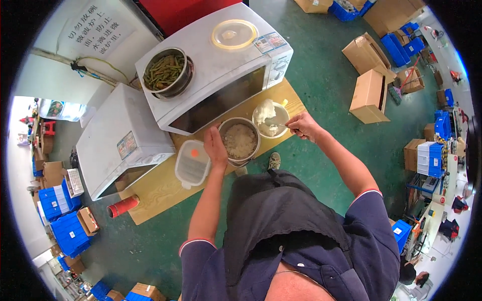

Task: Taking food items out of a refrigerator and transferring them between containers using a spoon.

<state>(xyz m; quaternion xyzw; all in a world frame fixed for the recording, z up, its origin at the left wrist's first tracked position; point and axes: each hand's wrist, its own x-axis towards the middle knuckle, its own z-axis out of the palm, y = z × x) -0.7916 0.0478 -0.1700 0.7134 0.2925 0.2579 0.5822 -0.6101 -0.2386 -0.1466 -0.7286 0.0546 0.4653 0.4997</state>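
Observation:
My left hand (216, 146) lies against the left side of a round metal pot (259, 143), its fingers stretched out straight. White cooked rice (239, 141) fills much of the pot. With my right hand (303, 126) I grip the handle of a spoon (282, 125), which reaches into a pale round bowl (281, 111) to the right of the pot. A clump of rice (265, 111) sits at the bowl's left side; the spoon's head is hard to make out. Left of my left hand is a translucent plastic lid (193, 163) with an orange spot.
Behind the wooden board (161, 200) stands a white microwave (201, 55), bearing a pot of green beans (164, 73) and a round yellow-rimmed lid (234, 34). A second microwave (118, 135) stands left. A red cylinder (123, 206) lies at the board's left end. Cardboard boxes (369, 95) rest on the floor.

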